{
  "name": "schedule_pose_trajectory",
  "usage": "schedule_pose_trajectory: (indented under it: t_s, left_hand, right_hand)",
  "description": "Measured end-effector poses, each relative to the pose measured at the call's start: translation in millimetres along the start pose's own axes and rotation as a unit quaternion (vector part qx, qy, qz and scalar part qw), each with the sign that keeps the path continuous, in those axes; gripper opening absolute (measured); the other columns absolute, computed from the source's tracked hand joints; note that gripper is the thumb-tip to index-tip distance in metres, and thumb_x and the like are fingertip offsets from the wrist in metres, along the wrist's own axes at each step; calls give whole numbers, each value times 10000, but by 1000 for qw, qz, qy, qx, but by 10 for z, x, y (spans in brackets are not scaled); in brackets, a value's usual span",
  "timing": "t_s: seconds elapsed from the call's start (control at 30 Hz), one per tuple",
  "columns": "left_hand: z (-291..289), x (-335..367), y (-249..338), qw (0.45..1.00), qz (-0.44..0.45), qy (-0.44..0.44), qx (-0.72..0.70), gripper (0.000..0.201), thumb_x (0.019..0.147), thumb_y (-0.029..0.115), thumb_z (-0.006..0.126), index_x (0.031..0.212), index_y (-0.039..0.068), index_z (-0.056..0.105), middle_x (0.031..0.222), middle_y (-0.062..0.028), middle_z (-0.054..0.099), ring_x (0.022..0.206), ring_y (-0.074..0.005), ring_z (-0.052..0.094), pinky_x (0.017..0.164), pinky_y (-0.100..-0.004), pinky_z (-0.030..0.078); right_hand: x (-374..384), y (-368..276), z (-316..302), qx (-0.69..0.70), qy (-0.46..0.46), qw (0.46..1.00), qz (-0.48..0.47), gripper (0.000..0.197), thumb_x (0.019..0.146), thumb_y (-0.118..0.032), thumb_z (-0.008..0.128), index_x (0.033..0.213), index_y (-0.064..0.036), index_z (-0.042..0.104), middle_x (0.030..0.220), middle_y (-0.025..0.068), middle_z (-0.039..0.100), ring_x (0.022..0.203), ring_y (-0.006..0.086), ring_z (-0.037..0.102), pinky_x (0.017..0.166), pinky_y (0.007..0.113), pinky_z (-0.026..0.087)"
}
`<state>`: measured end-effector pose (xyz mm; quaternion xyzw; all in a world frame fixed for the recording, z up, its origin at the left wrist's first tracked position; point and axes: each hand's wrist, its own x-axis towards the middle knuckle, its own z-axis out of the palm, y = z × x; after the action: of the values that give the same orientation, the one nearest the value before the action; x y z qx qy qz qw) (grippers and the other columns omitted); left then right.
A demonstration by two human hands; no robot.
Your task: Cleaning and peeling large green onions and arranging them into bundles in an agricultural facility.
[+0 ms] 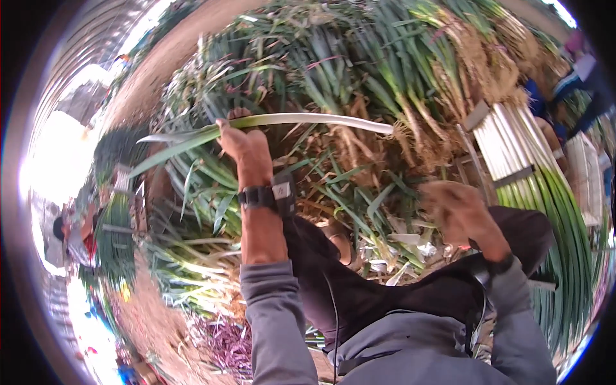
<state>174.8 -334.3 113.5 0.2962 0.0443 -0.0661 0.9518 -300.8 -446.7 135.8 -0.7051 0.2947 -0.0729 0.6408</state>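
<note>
My left hand (242, 142) is closed around one long green onion (308, 119), gripping it where the white stalk turns green. The stalk lies nearly level, its white root end to the right and its split leaves trailing left. Above my bent knee at the right, my right hand (457, 208) is smeared by motion, so its fingers do not show clearly. No object can be made out in it. Beyond both hands spreads a large heap of green onions (378, 58) with dirty roots and dark green leaves.
To my right, a neat stack of clean green onions (513, 144) rests in a frame. Loose leaves and peelings (385, 247) litter the ground between my legs. Purple strips (221, 343) lie at lower left. Another person (80, 237) is at far left; someone (581, 80) sits at upper right.
</note>
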Motion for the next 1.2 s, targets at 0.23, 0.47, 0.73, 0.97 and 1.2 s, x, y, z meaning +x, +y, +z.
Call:
schedule_pose_trajectory:
  t_s: [0.23,0.47,0.73,0.97,1.2]
  left_hand:
    - [425,-1522,-526,910,-8,-308,277,318,1086,202,489,1245,-30,637,1107,-106,680,1036,-210,620,992,-363,479]
    - [404,-2048,-843,871,-313,-356,132,507,1076,356,509,1455,27,445,1332,-118,562,1177,-205,540,967,-359,455]
    - [427,-2426,-1108,722,-433,-479,248,613,1027,342,620,1517,36,415,1167,-134,684,1080,-223,680,1007,-366,513]
    - [182,-2340,-1142,671,-401,-457,424,504,1021,366,636,1398,41,561,1134,-105,682,1019,-194,683,973,-347,529]
    - [-70,-2208,-1520,650,-417,-435,463,415,1016,337,651,1323,62,606,1092,-73,671,918,-142,673,830,-283,536]
  right_hand:
    - [781,162,357,183,42,978,-91,507,1031,-401,614,1360,-19,571,961,17,632,726,91,617,657,280,533]
    - [1369,-421,521,554,132,791,-225,327,1017,-334,642,1014,-13,705,902,69,738,695,85,657,513,190,513]
    - [745,-408,-798,202,264,846,-418,167,985,-151,661,1064,-7,696,770,40,654,591,97,539,502,198,465]
    - [-1221,-1620,-2331,-348,627,667,-200,279,926,-195,665,1054,51,635,876,154,672,788,237,644,706,406,521]
    - [-2210,-1132,-3537,-770,260,582,-20,197,862,-192,671,1009,-64,651,831,123,650,781,296,664,678,435,520]
